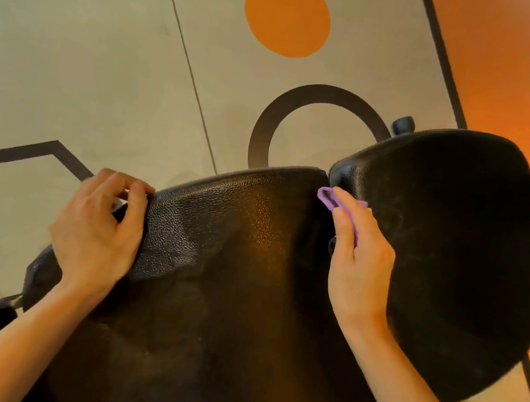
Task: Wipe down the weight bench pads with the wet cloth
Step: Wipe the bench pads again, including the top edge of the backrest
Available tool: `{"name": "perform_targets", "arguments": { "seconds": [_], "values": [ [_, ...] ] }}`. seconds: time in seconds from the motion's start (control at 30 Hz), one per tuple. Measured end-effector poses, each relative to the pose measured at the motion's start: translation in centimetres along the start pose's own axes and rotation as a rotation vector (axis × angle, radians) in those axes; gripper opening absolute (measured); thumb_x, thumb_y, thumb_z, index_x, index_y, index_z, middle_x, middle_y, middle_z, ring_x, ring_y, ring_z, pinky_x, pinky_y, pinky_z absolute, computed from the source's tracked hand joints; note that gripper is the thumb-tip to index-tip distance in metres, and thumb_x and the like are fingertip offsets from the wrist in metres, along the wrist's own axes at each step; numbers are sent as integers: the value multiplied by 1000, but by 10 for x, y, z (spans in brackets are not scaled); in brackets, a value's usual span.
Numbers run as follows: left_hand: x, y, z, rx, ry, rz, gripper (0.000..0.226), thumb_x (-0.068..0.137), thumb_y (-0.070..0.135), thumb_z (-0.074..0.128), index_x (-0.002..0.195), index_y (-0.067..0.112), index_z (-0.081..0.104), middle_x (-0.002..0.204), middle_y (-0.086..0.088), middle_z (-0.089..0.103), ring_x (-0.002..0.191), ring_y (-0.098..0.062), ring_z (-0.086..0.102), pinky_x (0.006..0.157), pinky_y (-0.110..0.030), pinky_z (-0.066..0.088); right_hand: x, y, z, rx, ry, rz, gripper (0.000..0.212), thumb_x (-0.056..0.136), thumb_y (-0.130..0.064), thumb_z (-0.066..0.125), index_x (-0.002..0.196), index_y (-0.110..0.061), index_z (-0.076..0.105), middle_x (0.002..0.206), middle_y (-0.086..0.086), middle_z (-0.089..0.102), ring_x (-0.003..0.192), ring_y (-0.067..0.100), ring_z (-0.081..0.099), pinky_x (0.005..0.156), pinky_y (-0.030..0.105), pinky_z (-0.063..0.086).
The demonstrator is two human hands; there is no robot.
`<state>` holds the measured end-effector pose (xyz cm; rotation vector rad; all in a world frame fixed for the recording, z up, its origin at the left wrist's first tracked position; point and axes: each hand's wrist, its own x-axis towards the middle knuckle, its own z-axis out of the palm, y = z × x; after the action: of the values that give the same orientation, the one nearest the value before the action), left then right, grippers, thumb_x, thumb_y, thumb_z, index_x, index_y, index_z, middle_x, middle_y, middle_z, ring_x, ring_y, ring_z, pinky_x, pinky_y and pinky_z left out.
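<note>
While the right hand (pixel 358 255) is pinching the purple cloth (pixel 330 200) into the gap between both pads, the left hand (pixel 100 227) is gripping the near pad (pixel 230 280) at its edge. Bunched so small, the cloth is risking snagging in that gap, leaving the far pad (pixel 452 240), beyond the right hand, unwiped.

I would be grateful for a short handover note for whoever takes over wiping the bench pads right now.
Left hand: grips the left edge of the large pad, steadying it.
Right hand: holds the purple cloth at the gap between the large pad and the smaller pad.
Done: the large pad looks glossy in patches, perhaps wiped.
Left: the gap, the smaller pad, any dull areas.
</note>
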<state>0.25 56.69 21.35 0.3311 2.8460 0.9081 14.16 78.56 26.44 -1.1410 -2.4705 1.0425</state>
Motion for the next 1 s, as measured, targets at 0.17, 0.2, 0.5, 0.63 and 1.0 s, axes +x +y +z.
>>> {"name": "perform_targets", "arguments": {
  "seconds": [0.17,0.2,0.5,0.63,1.0],
  "values": [
    [0,-7,-8,-99,29,142,22,99,19,46,108,15,66,115,-6,62,107,-29,54,90,-32,34,-37,2,-1,6,41,6,29,98,-25,41,123,-29,56,120,-15,58,114,0,54,99,31,48],
    [-3,-7,-11,-94,26,179,23,99,19,46,112,13,65,122,-7,61,114,-28,53,96,-32,33,-44,2,-3,24,44,20,29,98,-25,41,123,-30,56,121,-13,59,115,0,54,99,33,48],
    [-74,14,-25,13,-304,454,32,100,21,52,130,22,60,146,7,49,133,-17,42,108,-27,23,-127,0,-15,95,94,170,31,99,-30,38,125,-34,54,127,-2,59,121,24,53,98,50,46],
    [-107,28,-22,39,-378,563,31,100,21,53,130,22,60,146,7,50,134,-16,41,110,-29,26,-165,4,-32,139,129,220,31,99,-25,39,126,-29,55,128,-8,57,123,-1,46,106,24,40],
    [-190,66,4,76,-562,845,36,96,28,49,129,20,60,146,5,49,131,-16,45,106,-29,31,-261,55,-70,272,294,397,28,100,-26,39,120,-38,54,121,-11,60,118,3,52,92,10,45]
  ]
}}
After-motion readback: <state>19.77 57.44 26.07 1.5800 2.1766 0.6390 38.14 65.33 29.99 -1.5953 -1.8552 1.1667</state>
